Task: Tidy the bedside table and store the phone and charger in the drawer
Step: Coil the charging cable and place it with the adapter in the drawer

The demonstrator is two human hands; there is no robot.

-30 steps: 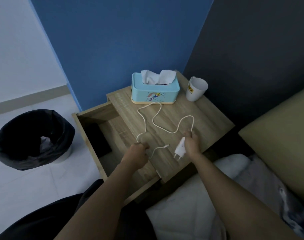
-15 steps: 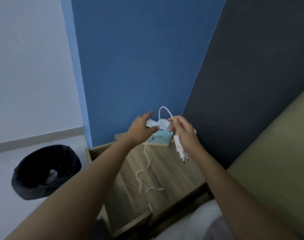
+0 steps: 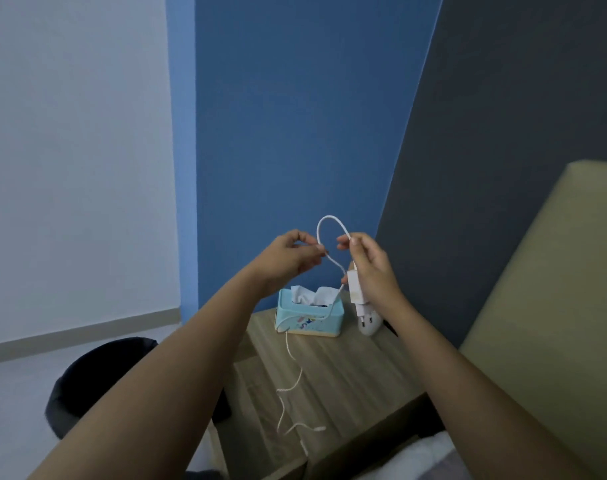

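Note:
Both hands are raised above the wooden bedside table [image 3: 357,382]. My right hand [image 3: 371,268] grips the white charger plug [image 3: 356,292], prongs pointing down, and pinches the cable where it leaves the plug. My left hand [image 3: 288,258] pinches the white cable [image 3: 324,223], which arches in a loop between the two hands. The rest of the cable hangs down past the tissue box, and its end lies on the tabletop near the front edge. The drawer is mostly hidden behind my left forearm. No phone shows.
A light-blue tissue box [image 3: 310,315] stands at the back of the table, with a white mug [image 3: 369,323] to its right, partly behind the plug. A black-lined waste bin [image 3: 97,379] sits on the floor at left. A beige headboard [image 3: 544,306] rises at right.
Both hands lifted the charger from the tabletop into the air. The view tilted upward. My left hand went from an open reach to a pinch on the cable, forming a loop.

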